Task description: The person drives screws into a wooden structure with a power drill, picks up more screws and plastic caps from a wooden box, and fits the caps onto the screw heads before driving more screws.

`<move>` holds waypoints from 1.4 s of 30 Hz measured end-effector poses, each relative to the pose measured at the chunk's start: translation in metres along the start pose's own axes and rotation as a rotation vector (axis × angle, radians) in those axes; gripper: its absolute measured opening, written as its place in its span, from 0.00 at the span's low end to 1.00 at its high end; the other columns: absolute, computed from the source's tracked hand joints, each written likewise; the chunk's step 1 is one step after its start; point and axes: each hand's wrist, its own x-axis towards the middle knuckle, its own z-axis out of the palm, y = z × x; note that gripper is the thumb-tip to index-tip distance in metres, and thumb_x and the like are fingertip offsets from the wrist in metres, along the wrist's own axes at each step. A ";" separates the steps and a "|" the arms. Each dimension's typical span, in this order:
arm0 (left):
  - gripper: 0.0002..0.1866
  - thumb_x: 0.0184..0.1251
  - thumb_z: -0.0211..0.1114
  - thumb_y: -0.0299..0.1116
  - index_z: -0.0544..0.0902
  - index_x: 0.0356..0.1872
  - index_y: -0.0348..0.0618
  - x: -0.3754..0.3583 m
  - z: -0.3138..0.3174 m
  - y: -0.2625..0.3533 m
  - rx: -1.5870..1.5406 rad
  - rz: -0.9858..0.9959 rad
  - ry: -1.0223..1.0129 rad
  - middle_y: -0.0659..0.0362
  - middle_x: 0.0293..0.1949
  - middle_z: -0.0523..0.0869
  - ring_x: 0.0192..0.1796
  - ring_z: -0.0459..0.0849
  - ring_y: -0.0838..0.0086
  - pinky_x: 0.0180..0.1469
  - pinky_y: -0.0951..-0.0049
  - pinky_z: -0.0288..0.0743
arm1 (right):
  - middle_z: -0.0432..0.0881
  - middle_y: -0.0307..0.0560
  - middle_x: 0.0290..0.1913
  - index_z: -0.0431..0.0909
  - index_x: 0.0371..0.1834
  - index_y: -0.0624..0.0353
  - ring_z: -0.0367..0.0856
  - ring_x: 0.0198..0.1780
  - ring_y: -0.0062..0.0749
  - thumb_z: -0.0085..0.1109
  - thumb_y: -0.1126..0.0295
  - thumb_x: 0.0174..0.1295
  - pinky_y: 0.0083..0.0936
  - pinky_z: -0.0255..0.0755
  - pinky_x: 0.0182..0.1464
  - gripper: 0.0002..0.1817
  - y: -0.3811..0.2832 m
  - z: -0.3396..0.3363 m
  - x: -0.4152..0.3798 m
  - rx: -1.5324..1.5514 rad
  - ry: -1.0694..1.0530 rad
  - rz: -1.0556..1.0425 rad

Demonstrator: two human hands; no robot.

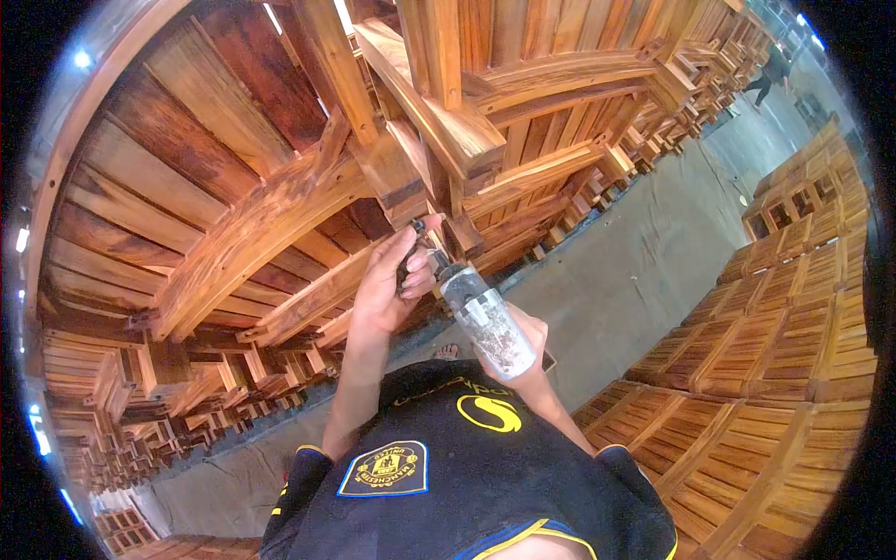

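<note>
A worn whitish bottle (497, 329) with a dark shoulder tilts across the middle of the head view, its neck end toward the wood. My right hand (530, 338) is closed around the body from the far side, fingers mostly hidden behind it. My left hand (392, 278) is closed on the black head (417, 237) at the bottle's neck; a reddish tip shows beside it. Just beyond that tip are the square leg ends (397, 179) of stacked wooden furniture. A slatted round tabletop (187, 140) with a curved brace (252, 233) fills the upper left.
More slatted wooden pieces (569, 103) are stacked along the upper right. Rows of wooden panels (728, 401) stand at the lower right. A grey floor aisle (616, 261) runs between them. Far off at the upper right stands another person (773, 73).
</note>
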 end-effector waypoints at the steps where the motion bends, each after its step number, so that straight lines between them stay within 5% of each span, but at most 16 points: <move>1: 0.22 0.70 0.52 0.38 0.67 0.60 0.35 0.001 -0.001 0.000 0.000 0.000 -0.001 0.68 0.20 0.67 0.17 0.63 0.87 0.16 0.88 0.55 | 0.81 0.55 0.33 0.78 0.35 0.67 0.81 0.31 0.46 0.62 0.76 0.38 0.26 0.74 0.35 0.16 -0.001 0.000 0.000 -0.002 -0.015 0.011; 5: 0.22 0.70 0.53 0.39 0.69 0.59 0.36 0.000 -0.002 0.000 0.003 -0.019 -0.018 0.68 0.20 0.67 0.17 0.63 0.87 0.16 0.87 0.54 | 0.80 0.55 0.31 0.77 0.34 0.70 0.81 0.31 0.44 0.65 0.77 0.42 0.27 0.73 0.35 0.14 0.000 0.000 0.001 0.019 -0.017 -0.027; 10: 0.24 0.71 0.49 0.45 0.69 0.61 0.41 -0.003 0.015 0.002 0.447 0.002 0.210 0.76 0.16 0.56 0.15 0.53 0.92 0.13 0.88 0.46 | 0.76 0.49 0.26 0.77 0.35 0.63 0.76 0.25 0.41 0.66 0.68 0.47 0.32 0.71 0.30 0.14 -0.004 -0.005 -0.001 0.106 -0.018 0.002; 21: 0.18 0.71 0.51 0.40 0.69 0.56 0.41 -0.012 -0.025 -0.002 0.100 -0.139 0.147 0.68 0.16 0.61 0.12 0.58 0.86 0.10 0.85 0.51 | 0.73 0.53 0.28 0.75 0.37 0.68 0.75 0.26 0.49 0.66 0.67 0.46 0.31 0.67 0.28 0.18 -0.005 -0.003 -0.003 0.127 0.016 -0.002; 24: 0.17 0.71 0.51 0.38 0.72 0.54 0.40 -0.013 -0.037 0.003 0.184 0.058 0.504 0.70 0.14 0.58 0.13 0.56 0.88 0.11 0.86 0.48 | 0.73 0.52 0.26 0.75 0.35 0.67 0.74 0.25 0.47 0.65 0.68 0.46 0.31 0.67 0.28 0.16 -0.003 0.000 -0.006 0.083 0.006 0.024; 26: 0.19 0.70 0.49 0.35 0.71 0.58 0.41 -0.016 -0.044 0.019 0.213 0.158 0.440 0.71 0.15 0.56 0.14 0.53 0.88 0.12 0.86 0.46 | 0.71 0.51 0.23 0.74 0.31 0.65 0.73 0.23 0.44 0.65 0.67 0.47 0.32 0.67 0.27 0.14 -0.002 0.002 -0.009 0.070 0.005 0.052; 30: 0.22 0.69 0.45 0.36 0.68 0.64 0.49 -0.005 -0.043 0.035 0.383 0.217 0.653 0.65 0.29 0.72 0.20 0.61 0.86 0.17 0.86 0.57 | 0.77 0.49 0.25 0.77 0.28 0.62 0.76 0.23 0.40 0.65 0.65 0.47 0.32 0.71 0.27 0.12 -0.001 0.006 -0.008 -0.027 -0.002 0.056; 31: 0.19 0.68 0.47 0.36 0.71 0.58 0.47 -0.001 -0.041 0.033 0.201 0.271 0.673 0.67 0.21 0.67 0.16 0.57 0.85 0.15 0.85 0.51 | 0.79 0.50 0.26 0.78 0.29 0.63 0.79 0.25 0.40 0.66 0.68 0.46 0.31 0.73 0.28 0.12 -0.005 0.002 -0.006 -0.028 -0.033 0.132; 33: 0.05 0.68 0.51 0.32 0.73 0.36 0.43 0.003 -0.046 0.038 0.009 0.310 0.389 0.66 0.19 0.65 0.16 0.58 0.85 0.14 0.86 0.48 | 0.81 0.52 0.30 0.78 0.34 0.67 0.80 0.28 0.40 0.66 0.72 0.44 0.28 0.74 0.31 0.14 -0.003 0.009 -0.002 -0.062 -0.021 0.070; 40: 0.07 0.68 0.53 0.33 0.71 0.30 0.43 0.022 -0.055 0.038 0.044 0.355 0.418 0.65 0.18 0.65 0.15 0.58 0.83 0.13 0.86 0.49 | 0.80 0.54 0.32 0.78 0.35 0.67 0.81 0.29 0.43 0.63 0.72 0.45 0.27 0.74 0.34 0.14 -0.008 0.003 -0.001 -0.100 -0.083 0.063; 42: 0.07 0.66 0.56 0.33 0.72 0.31 0.44 0.024 -0.060 0.036 0.125 0.352 0.376 0.62 0.22 0.71 0.18 0.66 0.82 0.14 0.85 0.55 | 0.81 0.55 0.33 0.78 0.36 0.67 0.81 0.30 0.44 0.63 0.71 0.45 0.28 0.75 0.35 0.15 -0.007 0.004 -0.001 -0.083 -0.069 0.017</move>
